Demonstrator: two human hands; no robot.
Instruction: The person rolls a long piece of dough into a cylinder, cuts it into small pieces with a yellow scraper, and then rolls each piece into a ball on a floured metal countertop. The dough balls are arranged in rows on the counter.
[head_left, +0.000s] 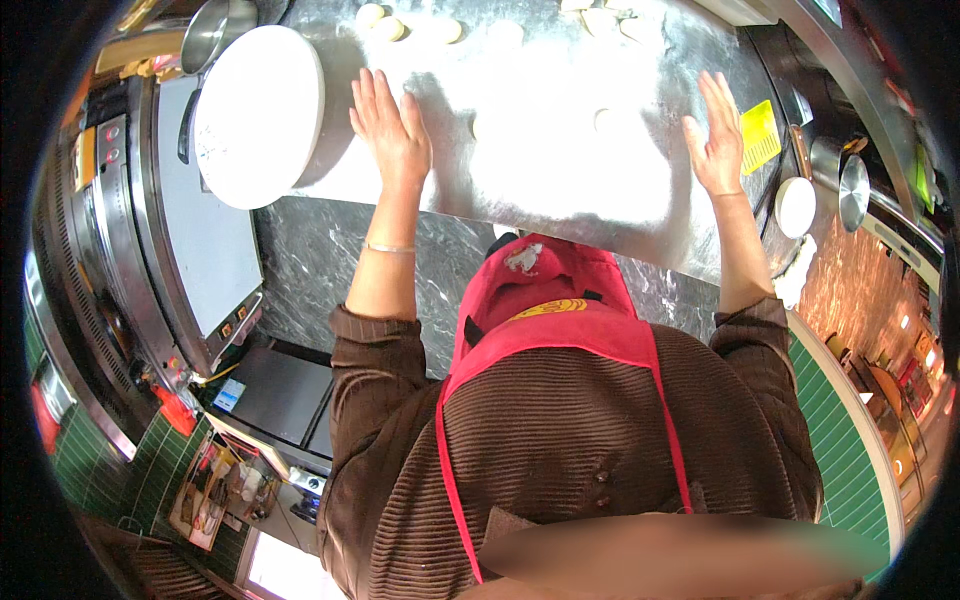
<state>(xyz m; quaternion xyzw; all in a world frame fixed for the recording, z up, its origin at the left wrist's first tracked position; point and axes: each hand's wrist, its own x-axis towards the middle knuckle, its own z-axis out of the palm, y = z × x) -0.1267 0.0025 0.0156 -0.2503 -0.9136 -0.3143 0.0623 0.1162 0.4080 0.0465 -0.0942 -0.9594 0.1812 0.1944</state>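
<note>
My left hand (391, 139) is raised over the left part of a shiny, metal-looking worktop (630, 232), back of the hand up, thumb apart, holding nothing. A large white round board or lid (259, 116) lies to its left. Over the right part of the worktop is my right hand (716, 146), also bare, its thumb apart from the fingers. Close beside it sits a yellow plastic dough scraper (760, 136); whether they touch I cannot tell. Several pale dough pieces, among them one ball (388, 29) and another (448, 31), rest along the far side. Glare washes out the middle.
On the left stands a flat steel griddle (206, 247), with a metal pot (217, 34) beyond it. At the right are a small white bowl or lid (795, 208), a steel pan (853, 193) and a wooden handle (801, 150). A white cloth (795, 274) lies near my right forearm.
</note>
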